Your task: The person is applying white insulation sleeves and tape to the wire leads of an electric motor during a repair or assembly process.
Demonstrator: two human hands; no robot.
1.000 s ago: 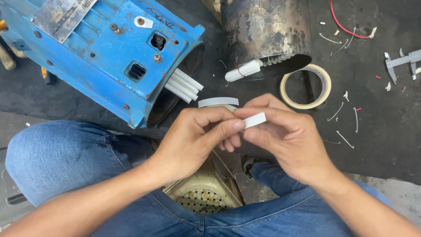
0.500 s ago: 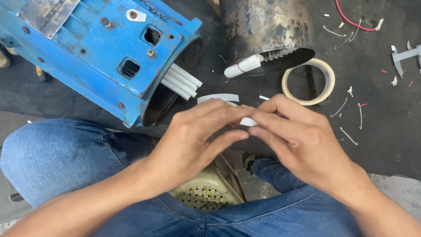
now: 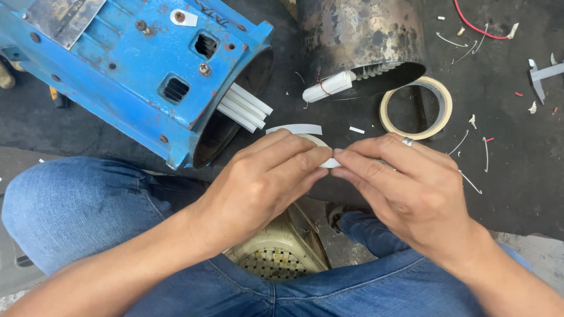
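Observation:
My left hand (image 3: pixel 264 182) and my right hand (image 3: pixel 405 188) meet in the middle of the head view, fingertips pinched together on a small white paper strip (image 3: pixel 330 162); most of the strip is hidden by the fingers. A ring sits on a finger of my right hand. Just above the hands lies a curved white paper strip (image 3: pixel 294 129) on the dark mat. A blue motor housing (image 3: pixel 135 70) lies on its side at upper left, with several white folded paper strips (image 3: pixel 244 108) sticking out of its open end.
A rusty metal cylinder (image 3: pixel 361 41) lies at the top centre with a rolled white paper bundle (image 3: pixel 328 86) at its mouth. A roll of masking tape (image 3: pixel 416 107) lies to the right. White scraps and a red wire (image 3: pixel 479 26) litter the mat. A cream fan cover (image 3: pixel 276 252) sits between my knees.
The white strip was held out between both hands a second ago; now my fingers have closed over it and only a sliver shows. The hands stay in the same place.

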